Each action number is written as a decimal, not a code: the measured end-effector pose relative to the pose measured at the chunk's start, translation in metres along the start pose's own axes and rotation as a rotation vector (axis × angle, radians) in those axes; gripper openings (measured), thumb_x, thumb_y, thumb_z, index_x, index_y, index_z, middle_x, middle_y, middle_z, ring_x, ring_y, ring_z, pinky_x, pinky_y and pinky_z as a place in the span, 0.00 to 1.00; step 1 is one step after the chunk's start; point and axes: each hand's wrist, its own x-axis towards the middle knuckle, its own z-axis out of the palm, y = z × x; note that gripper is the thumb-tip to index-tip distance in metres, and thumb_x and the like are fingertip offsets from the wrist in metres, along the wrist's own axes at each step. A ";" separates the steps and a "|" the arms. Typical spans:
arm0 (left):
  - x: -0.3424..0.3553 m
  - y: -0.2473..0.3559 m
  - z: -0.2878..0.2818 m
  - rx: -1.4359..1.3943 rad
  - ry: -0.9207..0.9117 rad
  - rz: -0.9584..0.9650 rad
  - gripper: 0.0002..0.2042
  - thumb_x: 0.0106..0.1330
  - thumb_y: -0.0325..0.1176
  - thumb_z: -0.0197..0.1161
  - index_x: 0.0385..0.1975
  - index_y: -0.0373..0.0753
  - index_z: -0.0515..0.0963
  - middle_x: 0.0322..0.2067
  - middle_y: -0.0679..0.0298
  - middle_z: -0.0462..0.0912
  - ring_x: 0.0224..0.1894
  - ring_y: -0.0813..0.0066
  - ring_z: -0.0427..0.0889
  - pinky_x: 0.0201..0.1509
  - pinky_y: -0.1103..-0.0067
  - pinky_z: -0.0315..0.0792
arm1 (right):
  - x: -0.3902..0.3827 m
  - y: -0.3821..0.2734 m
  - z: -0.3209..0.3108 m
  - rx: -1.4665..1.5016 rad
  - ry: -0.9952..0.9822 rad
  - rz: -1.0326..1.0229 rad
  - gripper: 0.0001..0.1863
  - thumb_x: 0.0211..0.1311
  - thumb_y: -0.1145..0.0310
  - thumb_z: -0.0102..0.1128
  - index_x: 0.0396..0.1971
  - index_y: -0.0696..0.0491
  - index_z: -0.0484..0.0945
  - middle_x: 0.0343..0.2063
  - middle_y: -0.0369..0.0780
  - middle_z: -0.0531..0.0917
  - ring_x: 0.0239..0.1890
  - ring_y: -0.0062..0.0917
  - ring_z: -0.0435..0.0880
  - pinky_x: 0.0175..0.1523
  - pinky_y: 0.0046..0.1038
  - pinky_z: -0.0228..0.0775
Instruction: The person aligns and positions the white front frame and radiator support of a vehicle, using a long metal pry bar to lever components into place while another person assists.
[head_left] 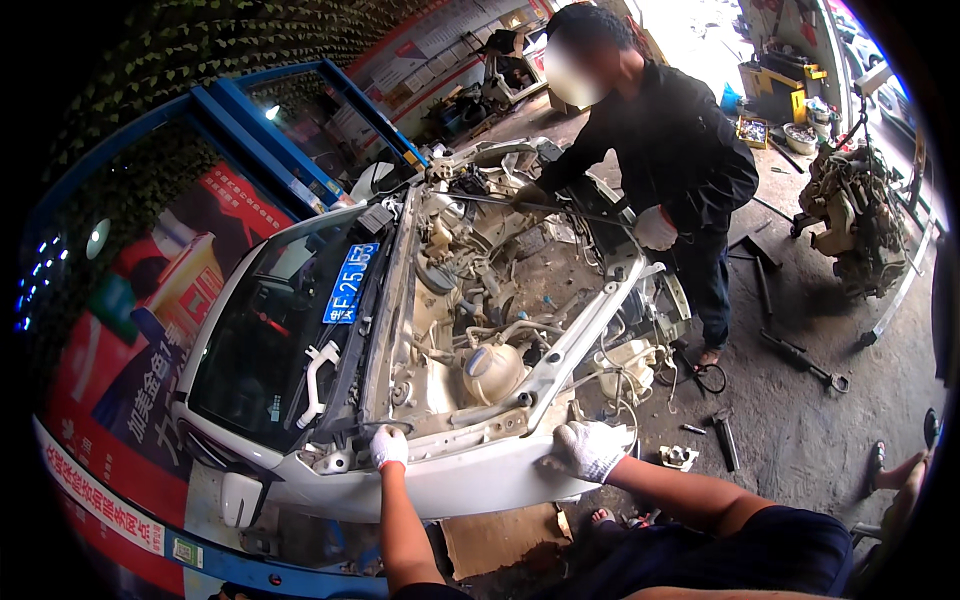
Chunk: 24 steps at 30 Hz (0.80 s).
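A white car fender [470, 487] runs along the near side of a stripped car. At its rear upper edge, close to the windshield base, my left hand [390, 446] in a white knit glove is closed with the fingers curled over. My right hand [592, 450], gloved too, grips the fender's front end, its fingers partly hidden. Between and beyond my hands lies the open engine bay, with a rounded plastic reservoir [492, 372], hoses and loose wiring. Across the bay a co-worker in dark clothes [670, 150] leans over with gloved hands, one on a long thin bar.
A blue license plate [350, 283] and a white bent bracket [318, 382] lie against the windshield [268, 345]. A removed engine [855, 215] stands at the right. Tools and metal parts [800, 355] litter the floor; cardboard [500, 540] lies below the fender. Blue lift posts [262, 145] rise at left.
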 end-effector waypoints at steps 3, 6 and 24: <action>-0.003 0.003 0.000 -0.004 0.001 0.004 0.11 0.59 0.37 0.57 0.32 0.36 0.82 0.35 0.47 0.85 0.40 0.48 0.84 0.46 0.62 0.76 | -0.002 0.001 0.000 -0.008 0.010 0.006 0.30 0.60 0.38 0.56 0.40 0.54 0.73 0.32 0.49 0.81 0.33 0.45 0.83 0.37 0.43 0.75; -0.002 -0.004 -0.001 -0.002 0.012 -0.003 0.12 0.60 0.37 0.57 0.32 0.36 0.82 0.35 0.47 0.85 0.40 0.48 0.84 0.46 0.63 0.76 | -0.002 -0.006 -0.006 0.012 0.014 0.003 0.30 0.61 0.38 0.56 0.40 0.55 0.73 0.32 0.50 0.81 0.33 0.45 0.83 0.37 0.44 0.75; -0.004 0.007 -0.002 -0.015 -0.011 -0.019 0.13 0.61 0.37 0.57 0.34 0.33 0.82 0.35 0.46 0.85 0.41 0.48 0.84 0.47 0.64 0.76 | -0.002 0.000 0.000 0.012 0.024 0.014 0.31 0.60 0.37 0.56 0.40 0.55 0.73 0.32 0.50 0.81 0.32 0.46 0.83 0.36 0.44 0.75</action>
